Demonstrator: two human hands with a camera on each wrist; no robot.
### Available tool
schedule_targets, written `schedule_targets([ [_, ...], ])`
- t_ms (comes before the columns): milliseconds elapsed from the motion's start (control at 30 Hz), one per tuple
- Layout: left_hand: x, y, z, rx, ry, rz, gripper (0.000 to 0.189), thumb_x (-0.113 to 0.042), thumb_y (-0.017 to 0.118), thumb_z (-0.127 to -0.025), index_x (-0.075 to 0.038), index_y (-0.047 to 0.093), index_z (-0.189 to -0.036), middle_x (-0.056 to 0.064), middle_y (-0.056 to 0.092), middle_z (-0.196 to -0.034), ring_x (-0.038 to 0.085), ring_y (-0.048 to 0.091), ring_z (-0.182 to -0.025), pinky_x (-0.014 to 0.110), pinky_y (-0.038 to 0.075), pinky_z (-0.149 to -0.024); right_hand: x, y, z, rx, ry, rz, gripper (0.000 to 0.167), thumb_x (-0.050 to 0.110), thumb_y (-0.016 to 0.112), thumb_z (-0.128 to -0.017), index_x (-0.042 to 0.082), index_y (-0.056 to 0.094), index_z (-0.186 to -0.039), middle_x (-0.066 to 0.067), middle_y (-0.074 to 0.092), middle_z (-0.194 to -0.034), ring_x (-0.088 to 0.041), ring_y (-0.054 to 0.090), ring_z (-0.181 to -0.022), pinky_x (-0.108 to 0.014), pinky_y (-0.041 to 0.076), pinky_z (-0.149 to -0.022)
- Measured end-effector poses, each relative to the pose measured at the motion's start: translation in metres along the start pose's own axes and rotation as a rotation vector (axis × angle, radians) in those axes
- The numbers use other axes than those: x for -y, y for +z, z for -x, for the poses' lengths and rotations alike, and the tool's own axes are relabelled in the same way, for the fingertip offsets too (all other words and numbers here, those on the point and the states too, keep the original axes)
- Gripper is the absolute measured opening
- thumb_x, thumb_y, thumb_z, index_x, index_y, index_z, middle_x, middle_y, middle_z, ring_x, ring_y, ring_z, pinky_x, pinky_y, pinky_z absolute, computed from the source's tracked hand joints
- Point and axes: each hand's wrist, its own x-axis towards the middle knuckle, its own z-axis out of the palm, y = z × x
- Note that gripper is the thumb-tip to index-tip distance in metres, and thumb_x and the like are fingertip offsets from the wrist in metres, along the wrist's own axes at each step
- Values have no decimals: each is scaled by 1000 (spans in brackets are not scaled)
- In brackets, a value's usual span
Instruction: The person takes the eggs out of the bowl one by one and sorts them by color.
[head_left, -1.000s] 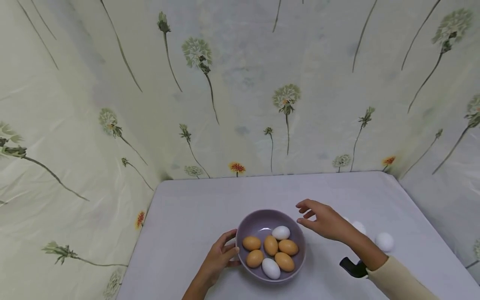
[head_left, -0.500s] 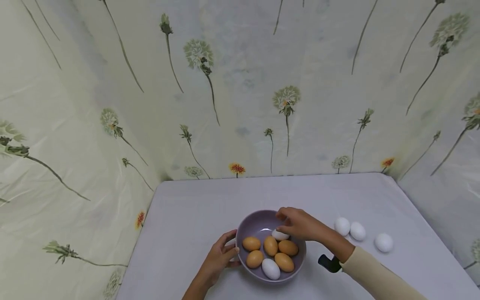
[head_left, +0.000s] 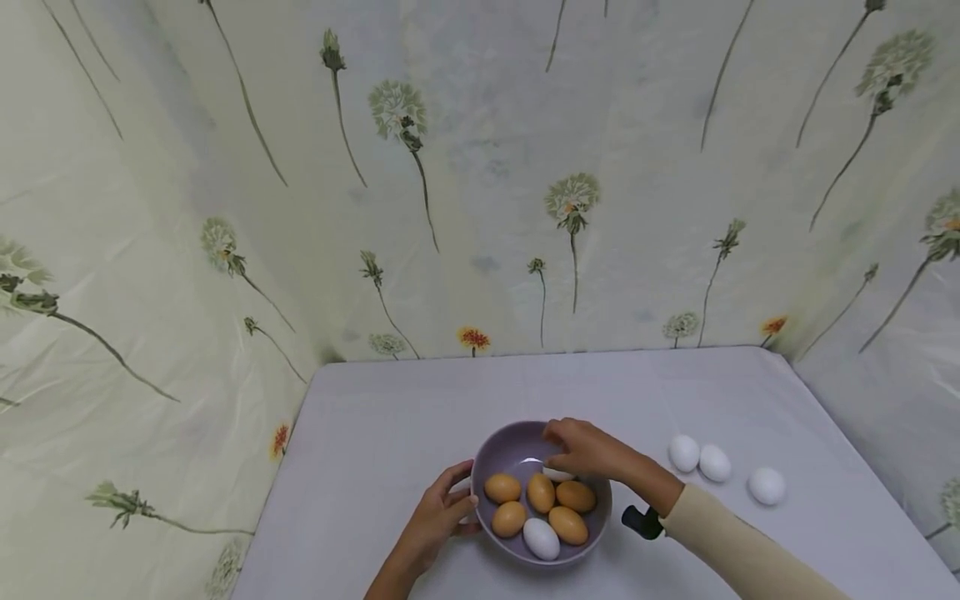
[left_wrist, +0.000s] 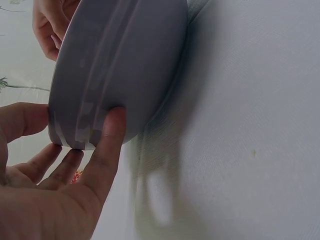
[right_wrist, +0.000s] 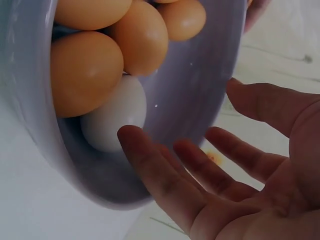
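Observation:
A mauve bowl holds several brown eggs and two white eggs. One white egg lies at the bowl's near side; the other white egg sits at the far right, partly covered by the right hand in the head view. My left hand rests its spread fingertips on the bowl's outer left wall. Over the far right rim reaches my right hand, fingers extended and thumb apart. In the right wrist view one fingertip overlaps that far white egg; whether it touches cannot be told.
Three more white eggs stand on the white-covered table at the right: two side by side, the left egg and its neighbour, and a separate egg. A flower-patterned cloth hangs around the table.
My right hand has moved left, from beside the bowl to over its far right part, uncovering the white eggs on the table. The left hand and the bowl have stayed put.

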Motion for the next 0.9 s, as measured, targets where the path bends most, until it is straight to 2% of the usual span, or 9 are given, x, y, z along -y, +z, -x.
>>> schedule_targets([
  [133, 0, 1, 1, -7, -7, -6, 62, -5, 60, -95, -6, 36, -152, 24, 28, -160, 40, 52, -133, 45, 62, -86, -2, 7, -4, 6, 12, 24, 34, 13, 75, -88, -1, 64, -117, -15, 64, -111, -28, 62, -102, -45, 57, -85],
  [467, 1, 1, 2, -14, -14, -8, 61, -4, 60, -95, -7, 37, -152, 24, 28, -160, 41, 52, -133, 45, 63, -84, -4, 17, -9, 22, 28, 37, 29, 13, 75, -87, -1, 66, -110, -16, 64, -109, -29, 63, -100, -46, 57, -84],
  [600, 1, 0, 1, -2, 9, -4, 60, -4, 59, -96, -6, 37, -152, 24, 29, -160, 41, 52, -133, 46, 62, -85, -5, 19, -12, 40, -7, 30, 28, 12, 76, -86, -2, 66, -108, -16, 65, -106, -27, 62, -95, -42, 56, -79],
  [733, 1, -1, 1, 6, 17, -1, 61, -5, 59, -96, -6, 36, -152, 24, 28, -160, 41, 51, -133, 46, 62, -86, -7, 23, -14, 62, -67, 45, 26, 12, 77, -85, -3, 66, -103, -11, 64, -99, -19, 57, -85, -32, 52, -70],
  [900, 0, -1, 1, 5, 7, -3, 62, -6, 60, -96, -6, 36, -152, 24, 28, -160, 41, 51, -134, 45, 62, -86, -7, 26, -17, 81, -105, 99, 27, 14, 78, -85, -2, 67, -103, -10, 66, -99, -19, 59, -87, -31, 53, -73],
])
